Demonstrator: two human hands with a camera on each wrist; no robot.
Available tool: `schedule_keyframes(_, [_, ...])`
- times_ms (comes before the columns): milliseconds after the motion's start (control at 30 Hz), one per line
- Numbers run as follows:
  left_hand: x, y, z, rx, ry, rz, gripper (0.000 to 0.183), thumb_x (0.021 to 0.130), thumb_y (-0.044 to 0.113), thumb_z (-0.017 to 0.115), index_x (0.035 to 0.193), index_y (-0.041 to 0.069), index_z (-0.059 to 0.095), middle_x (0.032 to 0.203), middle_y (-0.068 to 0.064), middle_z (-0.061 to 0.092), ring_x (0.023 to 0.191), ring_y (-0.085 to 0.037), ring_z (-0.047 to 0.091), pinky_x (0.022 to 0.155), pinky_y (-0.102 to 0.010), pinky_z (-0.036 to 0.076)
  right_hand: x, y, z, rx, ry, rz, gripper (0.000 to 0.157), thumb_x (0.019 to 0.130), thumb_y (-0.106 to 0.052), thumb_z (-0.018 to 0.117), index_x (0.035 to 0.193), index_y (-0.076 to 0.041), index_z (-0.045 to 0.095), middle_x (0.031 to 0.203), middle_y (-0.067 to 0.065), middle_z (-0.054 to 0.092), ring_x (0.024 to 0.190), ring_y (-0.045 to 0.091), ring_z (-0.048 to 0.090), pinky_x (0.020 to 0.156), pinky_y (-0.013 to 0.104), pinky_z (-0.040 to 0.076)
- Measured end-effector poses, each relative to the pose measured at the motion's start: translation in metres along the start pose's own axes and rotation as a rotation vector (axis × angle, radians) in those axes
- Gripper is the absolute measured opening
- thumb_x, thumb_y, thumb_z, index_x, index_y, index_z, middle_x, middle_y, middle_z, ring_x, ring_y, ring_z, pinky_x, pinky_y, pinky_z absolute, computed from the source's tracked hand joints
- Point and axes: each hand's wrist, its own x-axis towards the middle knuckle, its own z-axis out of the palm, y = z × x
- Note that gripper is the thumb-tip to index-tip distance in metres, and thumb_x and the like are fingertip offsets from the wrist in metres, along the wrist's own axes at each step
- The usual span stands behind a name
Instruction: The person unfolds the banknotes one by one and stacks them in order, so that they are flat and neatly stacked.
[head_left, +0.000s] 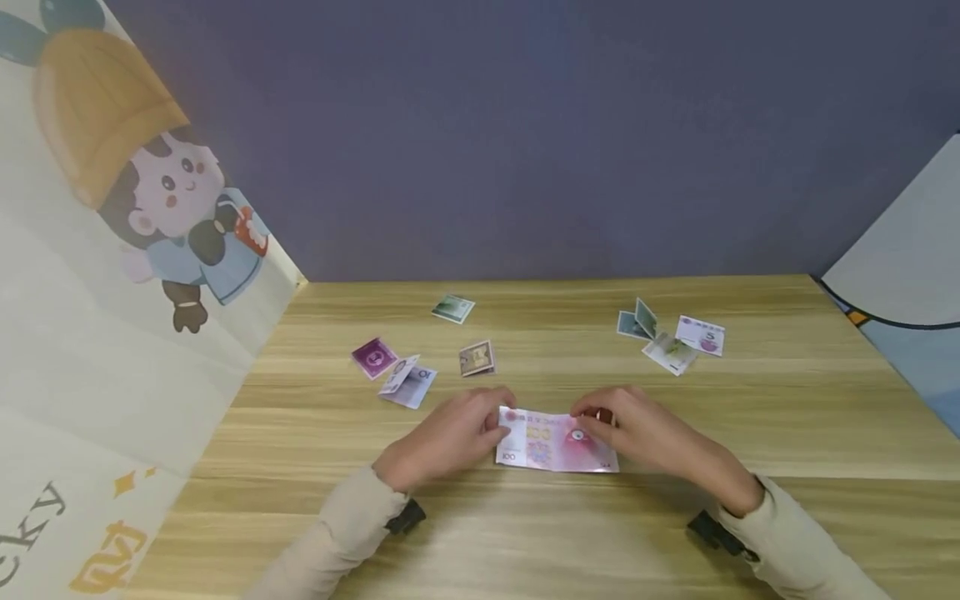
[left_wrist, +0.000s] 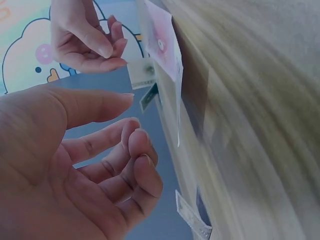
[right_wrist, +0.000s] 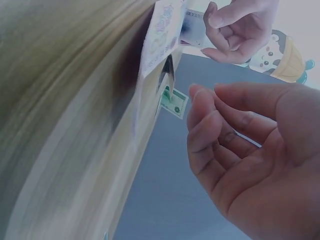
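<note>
A pink 100 banknote (head_left: 555, 446) with a crease across its middle lies on the wooden table between my hands. Beside its left end is my left hand (head_left: 453, 433); in the left wrist view its thumb and loosely bent fingers (left_wrist: 137, 175) hold nothing, with a gap between them and the note. At the note's upper right hovers my right hand (head_left: 648, 429). The right wrist view shows that hand's thumb and fingertips close together, apart from the banknote (right_wrist: 162, 37), with nothing between them. Part of the note stands up off the tabletop in both wrist views.
Left of centre lie a purple note (head_left: 374, 358), a half-open folded note (head_left: 415, 387), a brown folded note (head_left: 477, 358) and a green note (head_left: 453, 308). At the right are a dark green folded note (head_left: 636, 323), an olive note (head_left: 670, 353) and a 5 note (head_left: 701, 335).
</note>
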Motion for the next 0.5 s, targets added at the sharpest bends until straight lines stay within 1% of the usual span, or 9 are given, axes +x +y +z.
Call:
schedule_keyframes(100, [0.000,-0.001,-0.001,0.005,0.023,-0.021,0.030,0.092,0.013,0.069,0.122,0.008,0.065,0.078,0.003,0.060,0.061,-0.006,0.049,0.052,-0.022,0.044,0.002,-0.002,-0.001,-0.010,0.006,-0.006,0.012,0.092,-0.007,0.069,0.103,-0.005,0.075,0.087,-0.002,0.072,0.072,0.001,0.058,0.061,0.022,0.052])
schedule_keyframes(167, [0.000,-0.003,-0.001,0.002,0.025,-0.038,0.030,0.093,0.014,0.069,0.122,0.007,0.065,0.088,0.001,0.065,0.064,-0.007,0.052,0.053,-0.021,0.046,0.004,-0.004,-0.001,-0.024,0.005,-0.015,0.012,0.092,-0.008,0.069,0.103,-0.006,0.075,0.088,-0.004,0.072,0.074,0.001,0.059,0.062,0.021,0.052])
schedule_keyframes(233, [-0.001,-0.005,-0.001,-0.008,0.017,-0.059,0.030,0.094,0.015,0.068,0.123,0.007,0.064,0.091,0.001,0.066,0.065,-0.006,0.054,0.054,-0.021,0.047,0.007,-0.005,0.000,-0.033,-0.005,-0.026,0.012,0.093,-0.008,0.069,0.103,-0.007,0.075,0.089,-0.005,0.071,0.074,0.001,0.059,0.062,0.021,0.052])
schedule_keyframes(300, [-0.001,-0.007,-0.002,-0.021,0.017,-0.074,0.031,0.094,0.015,0.066,0.124,0.008,0.063,0.087,0.003,0.065,0.065,-0.005,0.055,0.055,-0.021,0.048,0.009,-0.007,0.002,-0.037,-0.008,-0.034,0.012,0.092,-0.007,0.069,0.103,-0.006,0.075,0.089,-0.006,0.071,0.075,0.001,0.059,0.063,0.021,0.052])
schedule_keyframes(367, [-0.001,-0.009,-0.005,-0.032,0.033,-0.079,0.030,0.094,0.013,0.066,0.124,0.008,0.063,0.085,0.005,0.064,0.065,-0.005,0.056,0.055,-0.022,0.049,0.012,-0.010,0.002,-0.030,-0.013,-0.040,0.013,0.093,-0.006,0.068,0.104,-0.006,0.074,0.090,-0.005,0.071,0.075,0.001,0.059,0.063,0.020,0.052])
schedule_keyframes(400, [0.000,-0.010,-0.006,-0.039,0.045,-0.075,0.030,0.094,0.011,0.065,0.124,0.007,0.063,0.079,0.006,0.062,0.062,-0.005,0.056,0.054,-0.022,0.050,0.013,-0.012,0.002,-0.028,-0.011,-0.044,0.013,0.093,-0.005,0.068,0.104,-0.005,0.074,0.090,-0.005,0.071,0.075,0.001,0.059,0.062,0.020,0.052])
schedule_keyframes(433, [0.000,-0.012,-0.008,-0.038,0.064,-0.069,0.029,0.093,0.009,0.066,0.122,0.006,0.063,0.078,0.007,0.061,0.061,-0.005,0.056,0.053,-0.022,0.049,0.014,-0.013,0.002,-0.022,-0.011,-0.045,0.014,0.092,-0.005,0.067,0.105,-0.005,0.074,0.091,-0.004,0.071,0.076,0.002,0.060,0.062,0.020,0.053])
schedule_keyframes(500, [0.000,-0.014,-0.012,-0.007,0.112,-0.056,0.028,0.091,0.005,0.067,0.119,0.005,0.065,0.077,0.007,0.060,0.062,-0.005,0.055,0.054,-0.022,0.049,0.017,-0.016,0.002,-0.015,-0.008,-0.049,0.015,0.093,-0.005,0.067,0.106,-0.004,0.074,0.092,-0.003,0.071,0.076,0.002,0.060,0.062,0.020,0.053])
